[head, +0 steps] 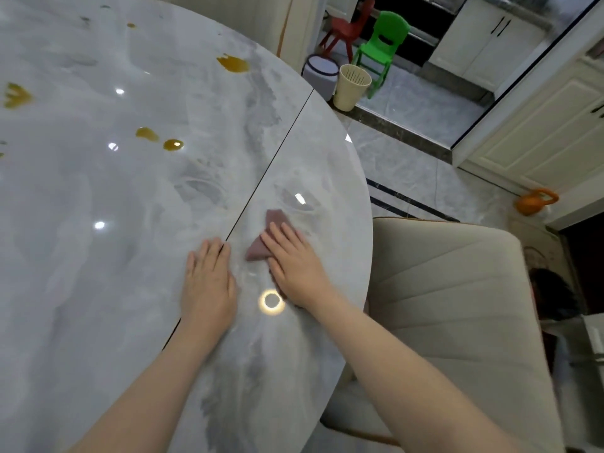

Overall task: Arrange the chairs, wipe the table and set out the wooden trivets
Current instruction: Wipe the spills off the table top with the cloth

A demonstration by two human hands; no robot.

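Note:
A round grey marble table fills the left of the view, with a dark seam running across it. My right hand lies flat, fingers straight, pressing a mauve cloth onto the table near its right edge. My left hand rests flat on the table just left of the cloth, over the seam. A cream upholstered chair stands pushed against the table's right edge. No wooden trivets are in view.
Amber marks dot the far tabletop. Beyond the table stand a cream bin, a grey bin, a green child's chair and a red one. An orange kettlebell sits on the floor by white cabinets.

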